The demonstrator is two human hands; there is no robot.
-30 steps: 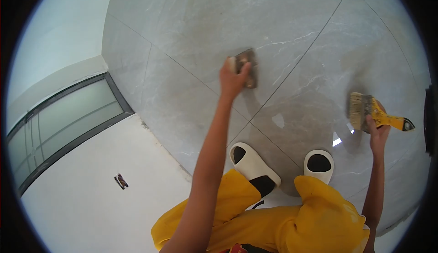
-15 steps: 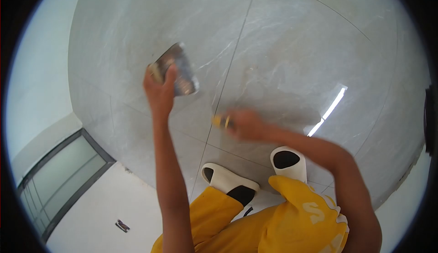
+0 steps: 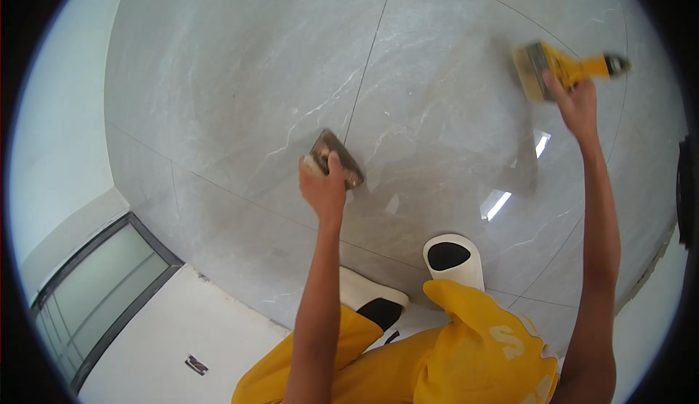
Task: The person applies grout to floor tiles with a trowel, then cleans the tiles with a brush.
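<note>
My left hand (image 3: 322, 191) is closed around the pale handle of a flat trowel (image 3: 342, 158) with a shiny, stained metal blade, held over the grey tiles near a joint line. Out to the upper right, my right hand (image 3: 575, 105) grips a wide tool with a yellow handle (image 3: 557, 65). A grey band crosses this tool, its pale yellowish working edge faces left, and its handle end is black. Motion blur softens that edge, so I cannot tell whether it is bristles or a blade.
Glossy grey floor tiles (image 3: 240, 113) with thin joints spread ahead. My feet wear white slippers (image 3: 473, 269) with black insides. At the left is a white wall (image 3: 58, 149), with a dark-framed glass panel (image 3: 102, 287) low down. A small dark item (image 3: 196, 365) lies on the white surface below.
My right hand has swung from the middle far to the upper right with the yellow-handled tool. My left hand has moved right and down, still holding the trowel.
</note>
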